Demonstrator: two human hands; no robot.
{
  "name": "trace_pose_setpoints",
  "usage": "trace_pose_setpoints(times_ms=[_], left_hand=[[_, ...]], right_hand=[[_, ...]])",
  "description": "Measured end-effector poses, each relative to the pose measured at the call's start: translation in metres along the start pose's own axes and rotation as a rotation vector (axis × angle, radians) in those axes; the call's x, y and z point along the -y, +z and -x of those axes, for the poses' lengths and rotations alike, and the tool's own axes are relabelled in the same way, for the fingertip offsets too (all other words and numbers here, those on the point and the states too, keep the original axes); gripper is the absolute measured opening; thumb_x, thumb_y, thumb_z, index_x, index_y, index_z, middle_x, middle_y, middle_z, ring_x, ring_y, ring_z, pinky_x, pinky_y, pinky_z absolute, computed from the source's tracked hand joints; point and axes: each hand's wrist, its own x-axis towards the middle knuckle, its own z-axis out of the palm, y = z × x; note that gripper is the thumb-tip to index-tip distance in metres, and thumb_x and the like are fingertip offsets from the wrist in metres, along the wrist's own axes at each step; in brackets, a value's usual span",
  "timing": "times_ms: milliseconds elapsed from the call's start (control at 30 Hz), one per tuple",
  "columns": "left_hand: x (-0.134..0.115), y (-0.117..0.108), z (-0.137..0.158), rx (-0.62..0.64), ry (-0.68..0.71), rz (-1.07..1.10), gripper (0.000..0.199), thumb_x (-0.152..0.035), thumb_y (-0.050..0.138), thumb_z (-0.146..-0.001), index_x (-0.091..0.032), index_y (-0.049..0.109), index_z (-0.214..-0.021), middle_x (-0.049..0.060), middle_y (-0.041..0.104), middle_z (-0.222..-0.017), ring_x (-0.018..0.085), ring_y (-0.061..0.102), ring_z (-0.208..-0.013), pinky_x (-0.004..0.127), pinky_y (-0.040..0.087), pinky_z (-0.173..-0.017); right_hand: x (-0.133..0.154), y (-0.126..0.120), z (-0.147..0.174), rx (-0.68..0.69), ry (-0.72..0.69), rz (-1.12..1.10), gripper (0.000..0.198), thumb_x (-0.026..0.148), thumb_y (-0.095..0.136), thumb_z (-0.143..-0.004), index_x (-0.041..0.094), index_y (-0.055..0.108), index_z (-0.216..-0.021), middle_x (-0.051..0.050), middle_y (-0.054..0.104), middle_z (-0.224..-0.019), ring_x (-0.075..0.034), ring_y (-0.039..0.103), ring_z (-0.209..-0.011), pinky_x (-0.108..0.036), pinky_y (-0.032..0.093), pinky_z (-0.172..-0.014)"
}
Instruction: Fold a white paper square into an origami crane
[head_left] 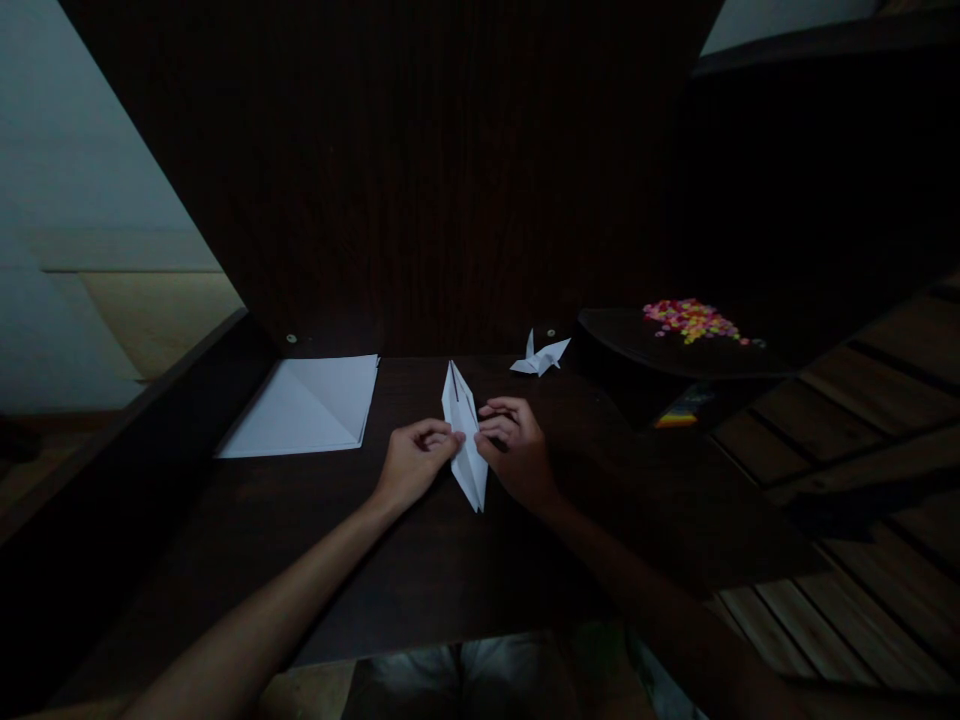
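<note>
Between my hands is a white folded sheet of origami paper (466, 455), a long narrow diamond with a slit at its far tip and a split near tip. My left hand (417, 455) pinches its left edge, thumb on top of the paper and fingers curled. On the opposite edge, my right hand (519, 448) grips with the thumb on the paper and bent fingers beside it. The fingertips under the paper are hidden. Beyond my right hand stands a finished white paper crane (541, 356).
A stack of white square paper sheets (307, 405), the top one creased diagonally, lies at the left. Many small pink, yellow and orange pieces (694, 320) are heaped on a dark rounded shelf (622, 325) at the right. A dark upright panel (420, 200) closes off the table's back.
</note>
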Motion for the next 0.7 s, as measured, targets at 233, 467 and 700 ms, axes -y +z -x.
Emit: trace_pose_setpoints(times_ms=[233, 467, 700], left_hand=[[-0.007, 0.003, 0.001, 0.019, -0.026, 0.157, 0.04, -0.023, 0.076, -0.06, -0.018, 0.048, -0.088, -0.006, 0.059, -0.061, 0.007, 0.056, -0.053, 0.018, 0.044, -0.055], [-0.011, 0.002, 0.001, 0.04, -0.087, 0.197, 0.048, -0.022, 0.077, -0.057, -0.019, 0.044, -0.093, -0.005, 0.064, -0.061, 0.011, 0.061, -0.054, 0.02, 0.047, -0.056], [-0.008, 0.0, 0.0, 0.096, -0.197, 0.189, 0.04, -0.035, 0.081, -0.062, -0.013, 0.064, -0.09, 0.0, 0.069, -0.067, 0.012, 0.062, -0.06, 0.022, 0.047, -0.062]], right_hand=[[0.002, 0.0, -0.007, -0.018, 0.245, -0.15, 0.052, 0.02, 0.074, -0.056, 0.022, 0.046, -0.099, 0.0, 0.062, -0.086, -0.012, 0.06, -0.065, -0.026, 0.05, -0.061], [0.011, -0.001, -0.009, 0.068, 0.396, -0.137, 0.052, 0.027, 0.078, -0.056, 0.021, 0.049, -0.097, 0.006, 0.061, -0.063, -0.012, 0.059, -0.056, -0.024, 0.046, -0.054], [0.009, -0.004, -0.007, 0.098, 0.286, -0.167, 0.05, 0.025, 0.08, -0.056, 0.022, 0.049, -0.096, 0.006, 0.062, -0.063, -0.011, 0.058, -0.054, -0.023, 0.045, -0.055]])
